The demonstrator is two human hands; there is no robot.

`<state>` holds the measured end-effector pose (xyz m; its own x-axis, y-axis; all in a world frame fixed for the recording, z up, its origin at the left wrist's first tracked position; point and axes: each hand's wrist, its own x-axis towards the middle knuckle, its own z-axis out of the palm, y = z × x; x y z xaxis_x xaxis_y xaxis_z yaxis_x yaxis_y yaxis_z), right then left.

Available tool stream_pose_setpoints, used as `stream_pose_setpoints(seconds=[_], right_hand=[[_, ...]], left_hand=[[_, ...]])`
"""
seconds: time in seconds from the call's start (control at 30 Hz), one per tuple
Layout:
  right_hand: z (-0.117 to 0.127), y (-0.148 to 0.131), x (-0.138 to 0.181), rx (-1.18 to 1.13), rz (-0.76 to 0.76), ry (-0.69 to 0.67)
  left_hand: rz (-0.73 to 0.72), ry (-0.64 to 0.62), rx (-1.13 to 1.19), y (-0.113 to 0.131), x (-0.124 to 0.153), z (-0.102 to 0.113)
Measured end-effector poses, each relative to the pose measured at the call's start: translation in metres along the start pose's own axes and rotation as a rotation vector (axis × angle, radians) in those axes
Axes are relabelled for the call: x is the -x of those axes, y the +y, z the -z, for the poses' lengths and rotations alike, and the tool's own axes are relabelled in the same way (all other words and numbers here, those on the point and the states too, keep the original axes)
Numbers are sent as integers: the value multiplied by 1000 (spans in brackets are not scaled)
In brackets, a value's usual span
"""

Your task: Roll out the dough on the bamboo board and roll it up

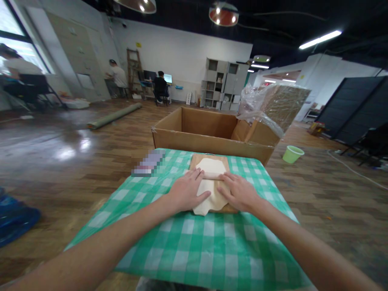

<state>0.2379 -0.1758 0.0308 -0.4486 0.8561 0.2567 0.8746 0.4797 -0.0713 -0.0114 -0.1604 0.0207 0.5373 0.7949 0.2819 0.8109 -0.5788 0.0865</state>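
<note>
Dough sheet [214,190] lies on a wooden board [231,208] in the middle of a green-checked tablecloth [188,247], squarely before the person, presumably so both arms can bear on it equally; its near edge spills past the board. Toward the far left of the cloth, a flat pixelated item [148,163], too obscured to identify, sits well apart, which leaves the arms free of it. Next comes the left hand [186,190], palm down over the left end of what looks like a rolling pin [212,176], fingers extended rather than clenched, thumb spread above the dough, likely to push without wrapping. The pin crosses the sheet sideways between the 2 hands, so pressure probably spreads evenly. The right hand [240,190] mirrors this, flat and loose over the other end. Farther right, a green bucket [292,154] stands on the floor.
</note>
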Motion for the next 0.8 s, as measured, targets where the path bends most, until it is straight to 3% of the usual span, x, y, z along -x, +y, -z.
stream_pose_setpoints(seconds=[0.13,0.27,0.4,0.5,0.63,0.7,0.8], right_hand=[[-2,10,-56,61,-16,34],[-21,23,-90,180,70,-80],[-36,30,-88,114,-2,-97],[-39,28,-82,105,-94,-80],[-40,26,-83,132,-145,-78],[-41,25,-85,132,-141,-77],[-40,24,-85,126,-143,-82]], left_hand=[[12,-7,-14,4,4,6],[43,-43,-13,-5,-10,10],[160,-127,3,-17,-45,-3],[184,9,-44,-17,-68,-21],[86,114,-37,-14,-87,-38],[115,62,-13,-16,-96,-41],[253,-130,32,-19,-107,-38]])
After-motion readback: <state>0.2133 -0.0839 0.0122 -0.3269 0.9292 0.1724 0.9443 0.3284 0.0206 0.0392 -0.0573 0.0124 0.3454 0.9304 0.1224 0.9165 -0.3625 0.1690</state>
